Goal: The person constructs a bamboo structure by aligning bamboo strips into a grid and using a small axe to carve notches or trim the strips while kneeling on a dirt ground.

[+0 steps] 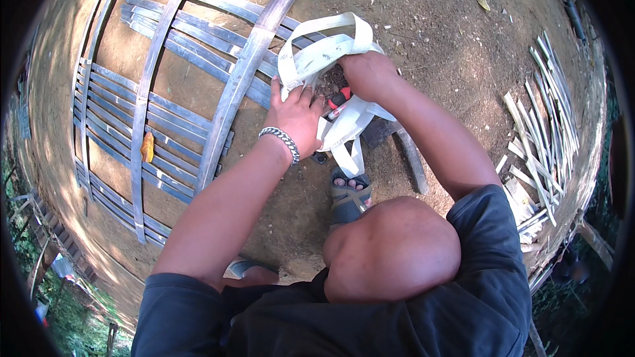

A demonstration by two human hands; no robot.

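Two bare hands are at work on one white bag (362, 118), which we find on the bare earth (456, 46) ahead of the wearer's feet, its mouth gaping. Small dark marks (340, 46) show on its pale surface; we cannot read them at this size. The material is thin, limp and creased, with broad flat strap handles, one looped above the mouth and one drooping toward a sandal (348, 195). We note the left hand (296, 116) laid across the bag's left edge, fingers spread and lightly bent; we cannot tell whether it pinches the fabric. The right hand (359, 71) reaches into the mouth from the other side, its fingers hidden, so we cannot tell what, if anything, it grasps. Between the hands lies a smooth red-and-black item (340, 97). A bracelet (282, 140) of heavy metal links circles the left wrist. Beside the bag, to the left, we record a lattice (248, 59) of long, flat, greyish slats, apparently split bamboo, with a curled orange-yellow leaf (147, 147) on it. Well apart at right lie slender pale strips (549, 125), loosely heaped.
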